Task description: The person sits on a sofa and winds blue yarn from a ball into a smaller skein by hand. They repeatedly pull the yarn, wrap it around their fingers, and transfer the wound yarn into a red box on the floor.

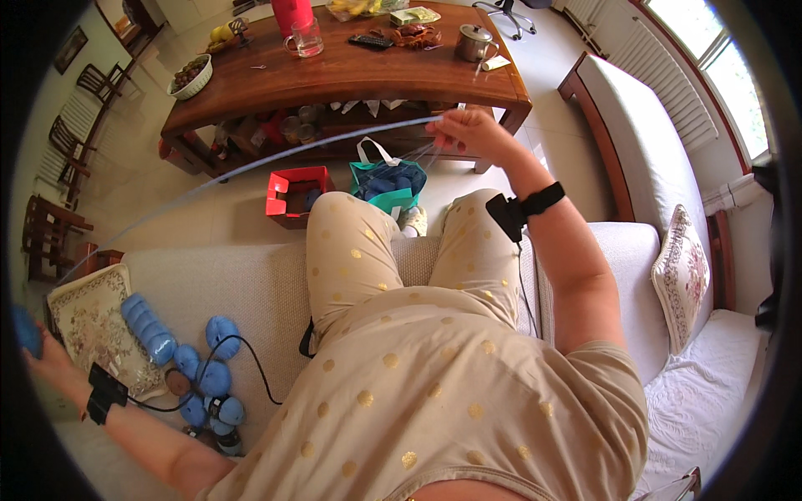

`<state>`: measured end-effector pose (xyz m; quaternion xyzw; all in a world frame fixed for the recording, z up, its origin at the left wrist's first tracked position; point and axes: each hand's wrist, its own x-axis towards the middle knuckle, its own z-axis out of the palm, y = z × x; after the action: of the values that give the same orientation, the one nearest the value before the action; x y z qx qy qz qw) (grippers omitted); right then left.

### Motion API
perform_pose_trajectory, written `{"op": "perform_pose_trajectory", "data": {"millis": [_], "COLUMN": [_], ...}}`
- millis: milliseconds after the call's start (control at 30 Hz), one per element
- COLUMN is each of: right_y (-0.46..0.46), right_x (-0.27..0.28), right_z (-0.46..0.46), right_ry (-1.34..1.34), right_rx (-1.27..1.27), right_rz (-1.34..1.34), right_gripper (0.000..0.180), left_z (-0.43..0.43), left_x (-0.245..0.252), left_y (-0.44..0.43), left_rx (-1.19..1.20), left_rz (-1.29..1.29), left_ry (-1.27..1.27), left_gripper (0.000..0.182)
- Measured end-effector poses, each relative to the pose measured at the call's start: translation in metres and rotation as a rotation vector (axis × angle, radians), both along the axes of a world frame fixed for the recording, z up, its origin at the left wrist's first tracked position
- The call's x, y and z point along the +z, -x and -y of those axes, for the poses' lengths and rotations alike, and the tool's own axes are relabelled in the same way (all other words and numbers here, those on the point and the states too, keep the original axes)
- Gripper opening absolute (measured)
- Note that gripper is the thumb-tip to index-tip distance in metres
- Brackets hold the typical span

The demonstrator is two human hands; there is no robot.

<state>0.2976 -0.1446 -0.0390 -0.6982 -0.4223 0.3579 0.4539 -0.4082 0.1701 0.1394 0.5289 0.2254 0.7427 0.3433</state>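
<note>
At the far left rim, my left hand (53, 363) holds a ball of blue yarn (26, 330), partly cut off by the picture's edge. Raised before the wooden table, my right hand (463, 130) pinches a blue yarn strand (276, 153) that runs in a long arc down to the left. Thinner strands hang from the right fingers towards a teal bag (391, 201) with dark blue yarn in it, on the floor. Several blue yarn balls (214, 377) and a row of packed blue balls (147, 325) lie on the sofa to my left, beside a floral cushion (94, 319).
A red box (301, 188) with blue yarn inside stands left of the bag. The wooden table (351, 78) bears a glass mug (307, 41), a metal pot (474, 42), a remote control (371, 41) and a fruit basket (194, 81). Black cables (266, 376) run from both wrist straps.
</note>
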Motion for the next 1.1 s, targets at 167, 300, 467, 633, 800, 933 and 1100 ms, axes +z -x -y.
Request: {"op": "perform_pose_trajectory", "data": {"millis": [167,300,467,633,800,933,1100], "right_y": [0.016,0.024,0.033,0.018,0.0,0.0,-0.01], "right_x": [0.08,0.137,0.177,0.188,0.139,0.068,-0.035], "right_z": [0.014,0.037,0.097,0.176,0.281,0.355,0.393], "right_ry": [-0.315,-0.595,-0.838,-1.013,-0.834,-0.358,-0.02], "right_rx": [-0.002,0.048,-0.025,-0.119,-0.501,-0.603,-0.826], "right_rz": [0.034,0.227,0.447,0.717,0.57,0.055,-0.258], "right_gripper": [0.026,0.027,0.03,0.032,0.026,0.014,0.018], "left_z": [-0.024,-0.045,-0.041,-0.042,-0.055,-0.06,-0.056], "left_x": [-0.039,-0.057,-0.064,-0.065,-0.07,-0.079,-0.101], "left_y": [0.008,-0.008,-0.043,-0.057,-0.068,-0.095,-0.159], "left_rx": [-0.013,-0.103,-0.138,-0.124,-0.194,-0.247,-0.459], "left_rz": [0.043,0.045,0.057,0.06,0.107,0.102,0.143], "left_ry": [0.211,0.136,0.124,0.145,0.122,0.128,0.293], "left_gripper": [0.045,0.043,0.041,0.041,0.042,0.044,0.048]}}
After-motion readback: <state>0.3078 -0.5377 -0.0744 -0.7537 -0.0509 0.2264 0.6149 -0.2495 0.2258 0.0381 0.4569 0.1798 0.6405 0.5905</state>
